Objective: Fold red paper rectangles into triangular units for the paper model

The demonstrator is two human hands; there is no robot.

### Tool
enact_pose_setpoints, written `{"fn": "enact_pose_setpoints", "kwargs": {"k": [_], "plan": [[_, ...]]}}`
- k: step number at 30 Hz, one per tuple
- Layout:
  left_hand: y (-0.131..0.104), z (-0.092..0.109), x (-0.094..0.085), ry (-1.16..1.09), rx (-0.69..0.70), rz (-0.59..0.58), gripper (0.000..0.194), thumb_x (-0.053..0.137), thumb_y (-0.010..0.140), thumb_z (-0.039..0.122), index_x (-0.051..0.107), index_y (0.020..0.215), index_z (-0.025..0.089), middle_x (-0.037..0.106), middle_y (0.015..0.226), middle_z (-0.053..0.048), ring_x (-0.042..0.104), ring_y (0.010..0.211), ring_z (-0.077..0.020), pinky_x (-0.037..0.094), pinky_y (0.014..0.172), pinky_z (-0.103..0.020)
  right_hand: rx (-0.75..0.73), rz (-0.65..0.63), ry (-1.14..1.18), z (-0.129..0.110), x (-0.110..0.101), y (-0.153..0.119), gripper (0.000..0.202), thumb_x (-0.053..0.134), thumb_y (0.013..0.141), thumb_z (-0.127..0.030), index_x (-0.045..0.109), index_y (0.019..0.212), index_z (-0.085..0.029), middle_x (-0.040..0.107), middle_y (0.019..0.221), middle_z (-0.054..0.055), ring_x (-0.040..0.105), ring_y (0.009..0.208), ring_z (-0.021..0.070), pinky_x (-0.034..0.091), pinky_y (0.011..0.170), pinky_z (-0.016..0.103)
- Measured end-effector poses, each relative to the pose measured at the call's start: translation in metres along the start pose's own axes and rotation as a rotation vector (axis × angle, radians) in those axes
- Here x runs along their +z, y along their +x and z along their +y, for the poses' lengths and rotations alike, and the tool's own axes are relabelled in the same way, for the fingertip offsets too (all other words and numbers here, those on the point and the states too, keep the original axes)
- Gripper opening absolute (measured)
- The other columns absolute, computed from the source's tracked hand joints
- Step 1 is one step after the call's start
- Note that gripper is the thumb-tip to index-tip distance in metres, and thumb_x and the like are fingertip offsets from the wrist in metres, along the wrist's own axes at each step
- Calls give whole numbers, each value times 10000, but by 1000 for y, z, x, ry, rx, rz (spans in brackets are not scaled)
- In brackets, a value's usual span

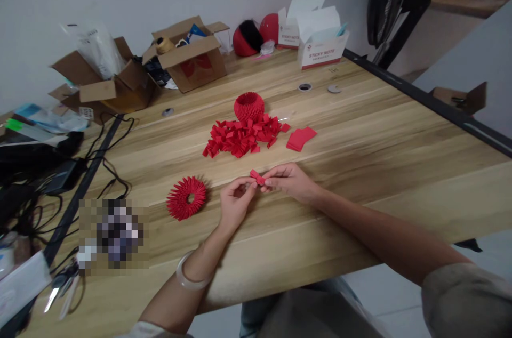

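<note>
Pinching one small red paper piece, held above the table by my left hand and right hand; beyond, one heap of folded red pieces; left, one spiky red ring.

From the hands: open desk at 2–3 o'clock, beyond the red sheets at 1–2. Red paper heap blocks 11–12, spiky ring 8–9. Bare lane between those two at 9–10, then cables. Cartons line far 10–11.
</note>
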State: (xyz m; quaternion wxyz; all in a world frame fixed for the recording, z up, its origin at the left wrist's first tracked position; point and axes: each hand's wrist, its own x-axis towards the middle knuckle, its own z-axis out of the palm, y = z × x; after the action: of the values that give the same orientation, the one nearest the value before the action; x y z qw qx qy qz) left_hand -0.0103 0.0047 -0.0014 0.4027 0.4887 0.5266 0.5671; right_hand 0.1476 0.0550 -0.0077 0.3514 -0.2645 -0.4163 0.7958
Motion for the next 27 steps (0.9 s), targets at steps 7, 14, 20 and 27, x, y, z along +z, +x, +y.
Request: {"fn": "enact_pose_setpoints", "kwargs": {"k": [7, 14, 20, 27], "plan": [[0, 0, 2, 0, 17, 15, 160, 735, 628, 233, 680, 740, 133, 683, 653, -32, 577, 560, -107, 469, 570, -224, 58, -16, 27, -4, 2, -1, 213, 790, 568, -265, 698, 704, -129, 704, 644, 24, 650, 598, 96, 506, 617, 208], [-1, -1, 1, 64, 73, -15, 114, 717, 645, 193, 689, 740, 137, 696, 689, -45, 595, 607, -116, 478, 616, -230, 38, -50, -62, -1, 0, -1, 175, 755, 619, -267, 687, 683, -119, 692, 612, 26, 625, 551, 89, 497, 582, 210], [-3, -2, 1, 51, 60, -41, 115, 712, 647, 174, 702, 757, 141, 702, 706, -48, 595, 608, -113, 477, 623, -228, 67, 2, -154, -3, 1, -2, 180, 759, 592, -264, 667, 633, -114, 665, 541, 13, 594, 489, 87, 487, 540, 216], [-2, -3, 0, 94, 74, -49, 110, 708, 640, 176, 707, 744, 141, 692, 669, -42, 576, 574, -109, 470, 584, -225, 86, 9, -221, -5, 0, -2, 188, 759, 574, -266, 669, 621, -108, 652, 518, 10, 571, 463, 81, 474, 523, 213]]}}
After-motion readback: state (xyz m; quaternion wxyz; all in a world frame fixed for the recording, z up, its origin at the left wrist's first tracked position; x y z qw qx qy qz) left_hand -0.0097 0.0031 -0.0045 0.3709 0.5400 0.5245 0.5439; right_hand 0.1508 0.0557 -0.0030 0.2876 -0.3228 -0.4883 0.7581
